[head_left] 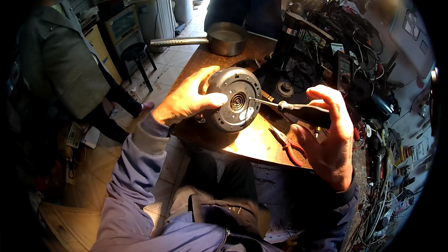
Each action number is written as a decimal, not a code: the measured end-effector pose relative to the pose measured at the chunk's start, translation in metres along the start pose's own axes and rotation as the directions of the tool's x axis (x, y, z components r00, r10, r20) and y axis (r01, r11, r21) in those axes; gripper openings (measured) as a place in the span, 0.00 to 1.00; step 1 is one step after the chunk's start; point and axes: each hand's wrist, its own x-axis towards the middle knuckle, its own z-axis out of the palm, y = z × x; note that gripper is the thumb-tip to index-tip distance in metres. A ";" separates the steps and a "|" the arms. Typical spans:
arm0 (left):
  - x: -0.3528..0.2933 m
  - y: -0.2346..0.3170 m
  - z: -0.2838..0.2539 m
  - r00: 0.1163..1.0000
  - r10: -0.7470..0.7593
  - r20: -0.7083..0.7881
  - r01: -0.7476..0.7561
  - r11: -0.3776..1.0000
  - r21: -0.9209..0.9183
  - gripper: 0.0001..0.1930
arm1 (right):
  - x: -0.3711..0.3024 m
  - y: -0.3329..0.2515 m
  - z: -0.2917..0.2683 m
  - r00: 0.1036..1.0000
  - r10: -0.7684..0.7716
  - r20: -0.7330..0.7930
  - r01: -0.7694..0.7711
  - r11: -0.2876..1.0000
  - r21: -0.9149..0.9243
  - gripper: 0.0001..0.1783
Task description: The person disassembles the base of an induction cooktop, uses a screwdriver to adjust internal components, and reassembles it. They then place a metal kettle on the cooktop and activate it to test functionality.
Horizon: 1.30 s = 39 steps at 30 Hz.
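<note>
Gripping the round grey plastic appliance base over the wooden table in my closed left hand, my right hand clasps the black-handled screwdriver, tip at a screw, so disassembly looks barely started.

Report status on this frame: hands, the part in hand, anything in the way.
Left hand grips round grey base, tilted. Right hand holds screwdriver, tip at its rim. Red-handled pliers lie on table beneath.

Dim workshop, warm pool of light at centre

Glare flares on the worktop near six o'clock; daylight enters from twelve; fisheye rim bends, blurs and blackens from three to nine o'clock.
</note>
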 end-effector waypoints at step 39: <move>-0.002 0.002 0.001 1.000 0.000 0.015 0.000 1.000 -0.009 0.52 | 0.003 0.008 0.003 0.998 -0.049 -0.025 0.048 0.999 -0.020 0.23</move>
